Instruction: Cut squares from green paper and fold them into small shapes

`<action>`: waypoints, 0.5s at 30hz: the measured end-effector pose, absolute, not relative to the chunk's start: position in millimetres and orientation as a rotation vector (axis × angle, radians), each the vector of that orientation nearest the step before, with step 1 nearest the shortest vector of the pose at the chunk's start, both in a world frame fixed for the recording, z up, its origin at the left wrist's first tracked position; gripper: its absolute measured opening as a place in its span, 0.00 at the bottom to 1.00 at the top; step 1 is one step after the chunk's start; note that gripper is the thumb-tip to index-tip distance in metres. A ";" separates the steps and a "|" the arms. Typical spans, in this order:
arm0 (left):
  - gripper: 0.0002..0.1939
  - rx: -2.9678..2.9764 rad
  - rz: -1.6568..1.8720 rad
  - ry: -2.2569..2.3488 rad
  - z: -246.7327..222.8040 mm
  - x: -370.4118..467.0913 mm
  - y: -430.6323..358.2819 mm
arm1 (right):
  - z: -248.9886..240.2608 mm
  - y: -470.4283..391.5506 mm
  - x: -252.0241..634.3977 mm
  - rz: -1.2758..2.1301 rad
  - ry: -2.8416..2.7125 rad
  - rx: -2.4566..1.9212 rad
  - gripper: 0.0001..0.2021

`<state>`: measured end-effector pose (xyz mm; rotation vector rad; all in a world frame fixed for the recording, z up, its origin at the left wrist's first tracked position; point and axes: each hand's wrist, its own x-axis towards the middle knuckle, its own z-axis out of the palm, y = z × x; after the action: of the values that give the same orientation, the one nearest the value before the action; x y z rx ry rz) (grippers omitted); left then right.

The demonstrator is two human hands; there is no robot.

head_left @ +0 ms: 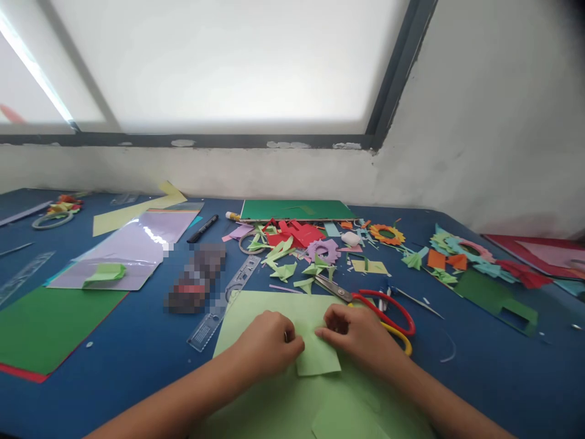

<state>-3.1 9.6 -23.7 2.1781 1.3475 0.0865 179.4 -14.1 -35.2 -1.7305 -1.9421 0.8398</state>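
A small piece of light green paper (319, 361) lies between my hands, on top of larger light green sheets (247, 308). My left hand (269, 341) is curled closed at its left edge, thumb against the fingertips. At the opposite side my right hand (354, 332) has its thumb and curled fingers on the paper's upper right part. Both hands hide the edges they grip. Just beyond the right hand lie scissors (384, 308) with red and yellow handles, partly covered by that hand.
A clear ruler (223, 305), a black marker (202, 228) and a blurred-out object (196, 277) lie to the left. Green scraps (286, 271), a purple paper ring (322, 250) and red paper (297, 235) are scattered ahead. Tweezers (418, 302) rest at right. A wall stands behind the table.
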 end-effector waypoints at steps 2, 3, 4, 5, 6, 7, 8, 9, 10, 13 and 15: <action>0.13 2.193 0.088 1.404 -26.9 -3.4 11.3 | -36.7 -14.2 173.6 0.750 -1.947 -1.773 0.09; 0.13 2.199 0.096 1.438 -28.0 -3.5 12.2 | -37.0 -14.3 170.7 0.707 -1.957 -1.798 0.09; 0.12 2.207 0.099 1.474 -28.8 -3.6 13.1 | -37.1 -14.4 168.3 0.663 -1.973 -1.828 0.10; 0.12 2.219 0.098 1.506 -29.3 -3.4 13.9 | -37.0 -14.5 166.4 0.615 -1.996 -1.860 0.10; 0.12 2.235 0.090 1.534 -29.6 -3.1 14.5 | -37.0 -14.4 165.1 0.568 -2.023 -1.892 0.11; 0.12 2.255 0.081 1.555 -29.7 -2.7 15.0 | -37.0 -14.1 164.3 0.521 -2.048 -1.918 0.11; 0.12 2.275 0.072 1.568 -29.9 -2.1 15.3 | -37.0 -13.8 164.0 0.484 -2.066 -1.934 0.12; 0.11 2.292 0.069 1.567 -30.1 -1.6 15.6 | -37.1 -13.4 164.1 0.457 -2.076 -1.940 0.12; 0.11 2.300 0.078 1.560 -30.4 -1.1 15.9 | -37.4 -12.8 164.4 0.441 -2.081 -1.941 0.12; 0.10 2.300 0.155 1.519 -32.0 0.2 17.1 | -38.1 -10.3 166.1 0.418 -2.086 -1.939 0.11; 0.08 2.311 0.199 1.492 -32.9 1.1 17.8 | -38.4 -8.3 167.1 0.401 -2.087 -1.937 0.11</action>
<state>1.1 17.8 -32.9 2.3114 1.4918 0.1992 167.1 -8.3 -38.4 -1.9375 -2.0866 0.4013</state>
